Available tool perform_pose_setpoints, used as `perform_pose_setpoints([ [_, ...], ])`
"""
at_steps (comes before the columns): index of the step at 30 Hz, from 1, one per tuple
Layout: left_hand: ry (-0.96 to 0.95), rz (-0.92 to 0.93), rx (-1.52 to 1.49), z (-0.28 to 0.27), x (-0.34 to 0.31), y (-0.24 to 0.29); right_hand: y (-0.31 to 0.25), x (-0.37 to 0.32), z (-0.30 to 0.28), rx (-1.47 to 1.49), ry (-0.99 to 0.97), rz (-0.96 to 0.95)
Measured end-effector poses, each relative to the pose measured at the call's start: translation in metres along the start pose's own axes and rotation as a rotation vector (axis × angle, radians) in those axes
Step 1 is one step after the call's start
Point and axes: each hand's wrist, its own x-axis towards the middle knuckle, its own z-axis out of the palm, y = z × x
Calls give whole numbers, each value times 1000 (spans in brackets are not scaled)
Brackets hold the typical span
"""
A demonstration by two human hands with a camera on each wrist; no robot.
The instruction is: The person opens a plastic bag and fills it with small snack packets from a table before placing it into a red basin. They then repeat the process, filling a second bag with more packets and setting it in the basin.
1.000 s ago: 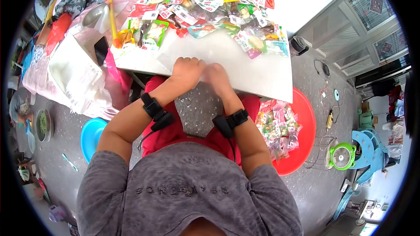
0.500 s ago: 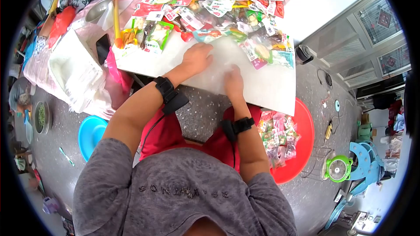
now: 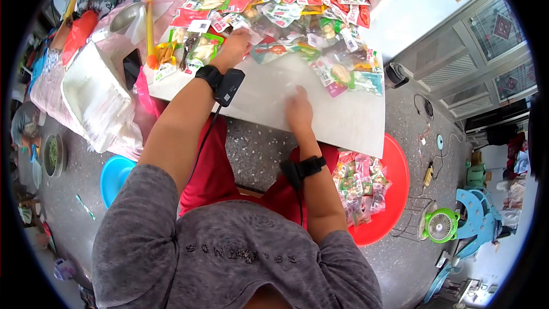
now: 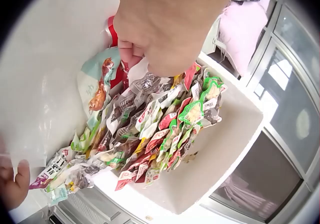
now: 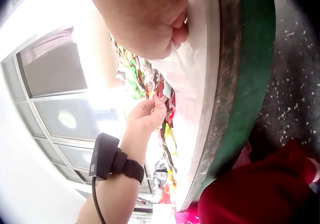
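At the near edge of the packet pile (image 3: 280, 14), the left hand (image 3: 233, 48) pinches a packet between thumb and fingers; the left wrist view shows red and white packaging at the fingertips (image 4: 131, 54). The right hand (image 3: 299, 111), blurred, is low over the near part of the white tabletop (image 3: 349, 111). Its fingers (image 5: 180, 34) are curled on what looks like a thin clear plastic bag, hard to make out against the white. A teal packet (image 4: 92, 76) with reddish food lies beside the left hand.
A red basin (image 3: 394, 194) of small packets stands on the floor at the right, a blue basin (image 3: 116, 177) at the left. A white box (image 3: 94, 100) and a yellow-handled tool (image 3: 150, 34) lie left of the tabletop. Yellow and green packets (image 3: 203, 48) lie near its left edge.
The hands were close together at the table's near edge. The left hand has moved forward to the packets and pinches one; the right hand has moved slightly right and away from it.
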Motion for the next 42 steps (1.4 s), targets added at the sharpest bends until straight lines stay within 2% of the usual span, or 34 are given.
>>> perform_pose_setpoints([
  [2,-10,2,55,1,-12,11,0,0,0,6,1,-1],
  [7,12,282,135,9,-26,11,5,1,0,61,-3,10],
  [8,21,335,153,12,-36,9,11,2,2,46,49,-80],
  [10,-52,356,29,16,-59,2,24,5,4,18,153,-258],
  [13,-102,297,13,29,-118,-23,19,0,-6,211,263,-142],
  [14,-120,268,13,34,-134,-29,13,-2,-8,270,317,-194],
  [17,-179,163,39,44,-166,-50,-10,-8,-25,1099,-89,404],
  [20,-392,199,106,46,-178,-73,6,-6,-19,1160,-287,337],
  [23,-462,312,413,42,-186,-68,19,-12,-3,1279,-54,368],
  [26,-401,684,600,28,-179,-78,18,-16,-12,978,75,284],
  [29,-248,845,902,20,-169,-71,0,-27,-42,755,75,368],
  [30,-267,752,904,20,-168,-68,7,-28,-44,782,84,383],
  [33,-201,800,1179,26,-173,-59,27,-31,-57,805,61,331],
  [36,-261,611,1430,31,-171,-52,42,-39,-71,924,35,323],
  [38,-289,594,1366,31,-168,-54,50,-45,-83,926,42,308],
  [42,-313,569,1304,28,-165,-56,50,-59,-103,1215,85,296],
])
